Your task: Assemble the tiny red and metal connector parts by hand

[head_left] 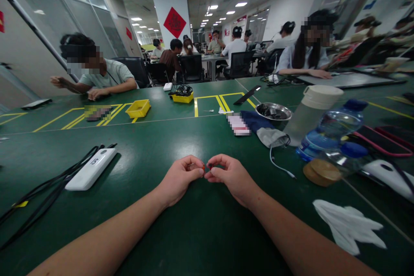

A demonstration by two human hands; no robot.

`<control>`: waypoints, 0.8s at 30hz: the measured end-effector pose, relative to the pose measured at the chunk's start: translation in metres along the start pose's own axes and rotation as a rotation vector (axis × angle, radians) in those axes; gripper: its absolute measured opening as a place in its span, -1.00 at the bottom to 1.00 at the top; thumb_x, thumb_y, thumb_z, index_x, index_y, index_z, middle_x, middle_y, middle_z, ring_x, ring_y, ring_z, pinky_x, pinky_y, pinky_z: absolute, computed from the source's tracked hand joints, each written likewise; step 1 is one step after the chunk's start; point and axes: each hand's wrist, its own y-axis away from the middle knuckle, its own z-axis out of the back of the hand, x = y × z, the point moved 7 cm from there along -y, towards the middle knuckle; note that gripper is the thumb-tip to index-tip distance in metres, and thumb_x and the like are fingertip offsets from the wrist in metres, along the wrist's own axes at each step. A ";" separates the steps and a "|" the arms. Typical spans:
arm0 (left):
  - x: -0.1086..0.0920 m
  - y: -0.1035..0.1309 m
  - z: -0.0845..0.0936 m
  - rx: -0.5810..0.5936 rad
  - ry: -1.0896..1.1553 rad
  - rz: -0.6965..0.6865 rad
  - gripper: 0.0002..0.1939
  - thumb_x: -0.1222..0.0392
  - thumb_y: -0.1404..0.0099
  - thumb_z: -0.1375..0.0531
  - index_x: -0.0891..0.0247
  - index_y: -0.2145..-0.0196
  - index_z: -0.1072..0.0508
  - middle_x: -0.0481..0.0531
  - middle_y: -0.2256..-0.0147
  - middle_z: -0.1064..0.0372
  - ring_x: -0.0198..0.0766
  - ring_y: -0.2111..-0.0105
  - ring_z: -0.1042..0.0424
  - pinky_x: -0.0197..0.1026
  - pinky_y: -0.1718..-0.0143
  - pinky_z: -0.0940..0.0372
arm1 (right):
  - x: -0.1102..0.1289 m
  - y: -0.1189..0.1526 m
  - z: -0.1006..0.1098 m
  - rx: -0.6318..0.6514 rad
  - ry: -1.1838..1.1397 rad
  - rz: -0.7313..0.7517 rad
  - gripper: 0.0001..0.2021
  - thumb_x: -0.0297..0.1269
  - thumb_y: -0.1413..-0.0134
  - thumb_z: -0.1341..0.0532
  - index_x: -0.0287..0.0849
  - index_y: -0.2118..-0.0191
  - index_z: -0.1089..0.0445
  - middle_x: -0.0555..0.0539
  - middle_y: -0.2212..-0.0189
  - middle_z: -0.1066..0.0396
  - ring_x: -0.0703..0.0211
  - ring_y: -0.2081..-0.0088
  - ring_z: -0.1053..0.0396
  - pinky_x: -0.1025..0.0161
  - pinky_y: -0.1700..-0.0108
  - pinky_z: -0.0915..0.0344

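Observation:
My left hand [181, 179] and my right hand [233, 180] meet over the middle of the green table [161, 237], fingertips nearly touching. Between the thumb and forefinger of the left, a small orange-red piece [203, 167] shows. The right pinches a small dark red piece [210, 166]. Both are mostly covered by my fingers, too small to name, and I cannot tell whether they are joined. To the left lies a white power bank [92, 170] with black cables [48, 194].
On the right stand a frosted jug [312, 112], a blue-capped water bottle [333, 127] and a bottle with brown liquid [326, 166]. Nearer lies crumpled white tissue [349, 226]. Farther back are a metal bowl [284, 114] and a yellow tray [138, 109]. People sit opposite.

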 end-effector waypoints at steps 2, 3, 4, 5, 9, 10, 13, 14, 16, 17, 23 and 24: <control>0.000 0.000 0.000 -0.002 -0.009 0.002 -0.86 0.29 -0.09 -0.34 0.29 0.37 -0.46 -0.01 0.37 -0.47 -0.31 0.37 -0.43 -0.22 0.24 -0.28 | 0.001 0.001 0.000 0.007 0.002 0.009 -0.81 -0.35 0.06 -0.30 -0.20 0.25 -0.38 -0.07 0.25 -0.44 0.14 0.32 -0.53 0.12 0.21 -0.47; 0.001 0.000 0.001 -0.001 -0.014 0.005 -0.86 0.30 -0.09 -0.34 0.29 0.37 -0.46 -0.01 0.38 -0.47 -0.30 0.38 -0.43 -0.22 0.24 -0.28 | 0.002 0.001 -0.001 0.009 0.005 0.013 -0.81 -0.34 0.06 -0.30 -0.20 0.25 -0.38 -0.07 0.26 -0.44 0.14 0.32 -0.53 0.12 0.21 -0.46; 0.001 0.000 0.001 0.003 -0.018 0.009 -0.86 0.30 -0.09 -0.34 0.29 0.36 -0.47 0.00 0.38 -0.47 -0.30 0.38 -0.43 -0.22 0.25 -0.29 | 0.003 0.001 -0.001 0.011 0.010 0.014 -0.80 -0.34 0.06 -0.30 -0.20 0.25 -0.38 -0.07 0.27 -0.44 0.14 0.33 -0.53 0.12 0.22 -0.46; 0.001 0.000 0.001 0.007 -0.021 0.012 -0.86 0.30 -0.10 -0.34 0.29 0.35 -0.47 0.01 0.39 -0.47 -0.29 0.39 -0.44 -0.21 0.25 -0.29 | 0.003 0.002 -0.001 0.015 0.016 0.014 -0.80 -0.34 0.07 -0.31 -0.20 0.25 -0.37 -0.06 0.29 -0.45 0.15 0.33 -0.53 0.13 0.22 -0.46; 0.001 -0.001 0.001 0.009 -0.020 0.013 -0.87 0.31 -0.11 -0.32 0.30 0.33 -0.48 0.04 0.39 -0.48 -0.27 0.37 -0.46 -0.19 0.23 -0.31 | 0.005 0.002 -0.002 0.028 0.024 0.028 -0.76 -0.35 0.10 -0.34 -0.20 0.26 -0.35 -0.02 0.37 -0.44 0.14 0.33 -0.52 0.15 0.22 -0.44; 0.001 -0.001 0.001 0.005 -0.018 0.011 -0.87 0.33 -0.11 -0.31 0.31 0.33 -0.48 0.05 0.39 -0.49 -0.27 0.37 -0.46 -0.19 0.22 -0.31 | 0.004 0.002 -0.002 0.030 0.015 0.031 -0.75 -0.34 0.10 -0.35 -0.20 0.26 -0.34 -0.02 0.37 -0.44 0.14 0.32 -0.52 0.15 0.22 -0.44; 0.002 -0.002 0.002 -0.002 0.005 0.010 -0.87 0.36 -0.09 -0.30 0.30 0.34 -0.49 0.06 0.35 -0.50 -0.27 0.36 -0.46 -0.18 0.21 -0.31 | 0.002 0.001 -0.001 0.035 -0.032 0.029 -0.72 -0.31 0.11 -0.37 -0.18 0.27 -0.32 -0.01 0.32 -0.40 0.13 0.30 -0.53 0.12 0.19 -0.45; 0.002 -0.002 0.002 -0.002 0.017 0.011 -0.87 0.36 -0.09 -0.30 0.30 0.35 -0.49 0.06 0.34 -0.50 -0.27 0.36 -0.46 -0.18 0.20 -0.31 | 0.001 0.001 -0.001 0.037 -0.049 0.026 -0.72 -0.30 0.12 -0.38 -0.18 0.27 -0.32 0.00 0.31 -0.39 0.13 0.30 -0.53 0.10 0.18 -0.45; 0.003 -0.002 0.001 0.003 0.035 0.015 -0.88 0.37 -0.08 -0.29 0.30 0.35 -0.49 0.06 0.35 -0.50 -0.27 0.36 -0.46 -0.18 0.19 -0.31 | 0.000 0.001 -0.001 0.036 -0.065 0.022 -0.71 -0.30 0.12 -0.38 -0.17 0.27 -0.31 0.00 0.29 -0.37 0.12 0.28 -0.53 0.09 0.16 -0.45; 0.003 -0.002 0.000 0.009 0.039 0.017 -0.88 0.37 -0.08 -0.29 0.31 0.35 -0.50 0.06 0.35 -0.50 -0.27 0.36 -0.46 -0.17 0.18 -0.31 | 0.000 0.001 -0.001 0.031 -0.059 0.021 -0.71 -0.31 0.13 -0.38 -0.17 0.27 -0.31 0.00 0.28 -0.36 0.12 0.29 -0.53 0.09 0.16 -0.45; 0.001 -0.001 0.000 0.009 -0.012 0.002 -0.90 0.34 -0.11 -0.30 0.31 0.35 -0.53 0.07 0.36 -0.50 -0.29 0.37 -0.42 -0.21 0.23 -0.28 | 0.002 0.002 -0.001 0.028 0.034 0.003 -0.70 -0.32 0.11 -0.36 -0.16 0.22 -0.31 0.02 0.32 -0.34 0.20 0.42 -0.51 0.20 0.34 -0.44; 0.001 -0.001 0.001 0.008 -0.020 0.002 -0.90 0.34 -0.11 -0.31 0.31 0.34 -0.53 0.06 0.36 -0.50 -0.29 0.37 -0.41 -0.21 0.23 -0.28 | 0.002 0.002 -0.001 0.034 0.040 0.007 -0.71 -0.32 0.10 -0.36 -0.17 0.22 -0.31 0.02 0.33 -0.35 0.21 0.43 -0.50 0.21 0.36 -0.43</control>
